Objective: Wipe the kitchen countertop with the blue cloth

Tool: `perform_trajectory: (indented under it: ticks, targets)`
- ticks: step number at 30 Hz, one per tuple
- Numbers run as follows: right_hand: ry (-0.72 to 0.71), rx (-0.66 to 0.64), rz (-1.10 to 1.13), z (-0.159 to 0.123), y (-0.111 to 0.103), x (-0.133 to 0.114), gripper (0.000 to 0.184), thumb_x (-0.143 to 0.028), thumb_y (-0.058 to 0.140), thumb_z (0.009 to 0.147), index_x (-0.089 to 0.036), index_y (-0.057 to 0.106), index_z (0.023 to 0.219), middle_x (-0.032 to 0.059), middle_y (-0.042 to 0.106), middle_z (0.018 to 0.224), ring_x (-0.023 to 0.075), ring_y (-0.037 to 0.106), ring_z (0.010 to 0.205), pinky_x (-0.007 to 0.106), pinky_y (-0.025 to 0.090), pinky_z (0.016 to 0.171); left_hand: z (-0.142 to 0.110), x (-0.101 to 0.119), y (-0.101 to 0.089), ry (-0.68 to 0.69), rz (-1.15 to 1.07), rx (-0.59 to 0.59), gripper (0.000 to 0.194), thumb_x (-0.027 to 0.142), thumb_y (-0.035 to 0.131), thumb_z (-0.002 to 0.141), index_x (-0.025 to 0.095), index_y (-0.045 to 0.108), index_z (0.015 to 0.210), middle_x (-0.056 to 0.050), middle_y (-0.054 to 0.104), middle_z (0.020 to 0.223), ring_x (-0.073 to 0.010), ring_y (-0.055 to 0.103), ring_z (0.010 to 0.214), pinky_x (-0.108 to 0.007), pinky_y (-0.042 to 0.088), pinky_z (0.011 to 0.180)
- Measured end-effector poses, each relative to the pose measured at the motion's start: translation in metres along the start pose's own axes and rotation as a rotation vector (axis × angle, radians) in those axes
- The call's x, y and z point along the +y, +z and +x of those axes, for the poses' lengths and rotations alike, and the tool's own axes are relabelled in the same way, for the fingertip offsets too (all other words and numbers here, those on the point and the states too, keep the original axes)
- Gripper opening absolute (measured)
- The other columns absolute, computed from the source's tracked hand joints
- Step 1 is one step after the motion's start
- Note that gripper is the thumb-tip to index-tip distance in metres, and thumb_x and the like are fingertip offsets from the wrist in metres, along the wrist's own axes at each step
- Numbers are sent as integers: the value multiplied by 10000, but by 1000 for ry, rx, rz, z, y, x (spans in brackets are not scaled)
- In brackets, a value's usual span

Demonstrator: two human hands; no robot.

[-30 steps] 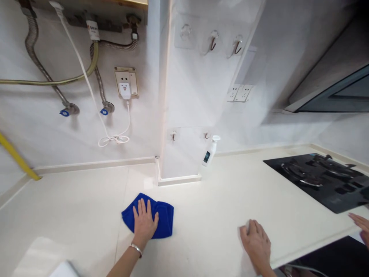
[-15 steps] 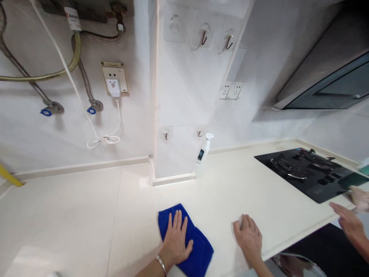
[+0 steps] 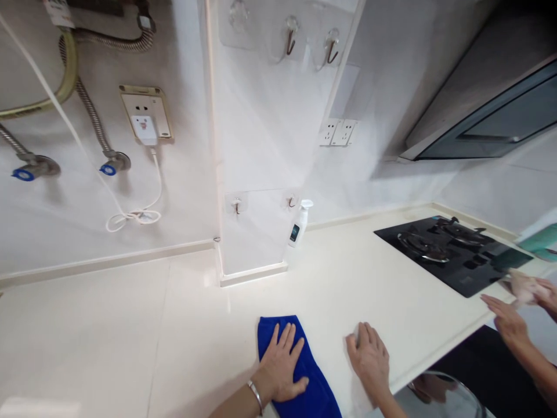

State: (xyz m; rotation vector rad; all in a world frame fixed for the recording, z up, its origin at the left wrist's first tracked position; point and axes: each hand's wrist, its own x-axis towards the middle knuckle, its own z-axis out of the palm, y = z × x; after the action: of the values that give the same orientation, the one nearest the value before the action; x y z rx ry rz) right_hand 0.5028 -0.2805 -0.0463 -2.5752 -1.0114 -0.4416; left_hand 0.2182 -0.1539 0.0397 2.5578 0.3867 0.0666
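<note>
Cream counter, smooth and pale, a thin seam running across its left part. Grey-white wall behind; a pillar juts forward, clear-backed hooks on its face. White spray bottle upright beside the pillar's right side. Black glass hob further right, range hood above. Left of the pillar: socket with white plug, looped white cable, two blue-handled valves.

Left forearm comes up from the bottom edge, angled rightward, silver bracelet at the wrist. My left hand lies palm down, fingers pointing up and away, thumb out to the right. Spread fairly wide, pressed on the blue cloth, which lies on the counter near the front, between the seam and my other hand.

My right hand rests on the counter, right of the cloth and apart from it. Fingers bent, drawn close together; something greyish shows by the thumb. Cannot tell what, nor whether it is gripped.

Far right, a person's hands near the hob's front corner.
</note>
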Motion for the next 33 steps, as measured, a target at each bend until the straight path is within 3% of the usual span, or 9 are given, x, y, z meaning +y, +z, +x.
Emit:
perform_trajectory:
  ticks: [4, 12, 18, 26, 29, 33]
  targets:
    - [1, 10, 4, 1, -2, -2, 627, -442, 281, 929, -60, 510, 1371, 192, 523, 1466, 337, 428, 1392, 508, 372, 1152, 29, -11, -8, 77, -7, 1, 852, 694, 356, 899, 201, 202, 1577, -173, 15, 1677, -325, -8, 1569, -622, 20, 1270]
    - [16, 31, 13, 3, -2, -5, 619, -441, 280, 938, -68, 498, 1381, 193, 526, 1465, 328, 424, 1395, 502, 360, 1158, 80, -39, -13, 97, 49, 55, 813, 697, 408, 882, 229, 318, 1541, -174, 195, 1667, -294, 131, 1566, -593, 104, 1274]
    - [27, 29, 19, 5, 1, -4, 605, -425, 306, 936, -68, 509, 1379, 179, 530, 1469, 317, 427, 1396, 490, 359, 1164, 109, -68, -21, 43, 185, 149, 739, 686, 501, 851, 323, 415, 1488, -74, 305, 1649, -245, 274, 1531, -524, 202, 1273]
    - [68, 36, 100, 11, 3, -6, 580, -389, 334, 931, -69, 515, 1380, 200, 524, 1471, 321, 421, 1401, 524, 360, 1157, 117, -102, -58, -66, 224, 265, 606, 523, 515, 898, 246, 504, 1437, -129, 398, 1598, -297, 340, 1499, -575, 249, 1242]
    - [76, 45, 135, 16, 0, -8, 556, -352, 358, 918, -72, 524, 1369, 205, 549, 1444, 323, 445, 1387, 556, 384, 1138, 120, -113, -55, -81, 245, 317, 596, 557, 483, 905, 261, 527, 1421, -111, 427, 1584, -295, 363, 1488, -560, 276, 1230]
    - [72, 70, 74, 22, 0, -6, 532, -327, 416, 911, -127, 515, 1394, 150, 555, 1460, 279, 451, 1398, 494, 407, 1148, 127, -130, -41, -118, 358, 424, 596, 570, 470, 891, 268, 555, 1398, -86, 454, 1568, -285, 404, 1465, -536, 301, 1218]
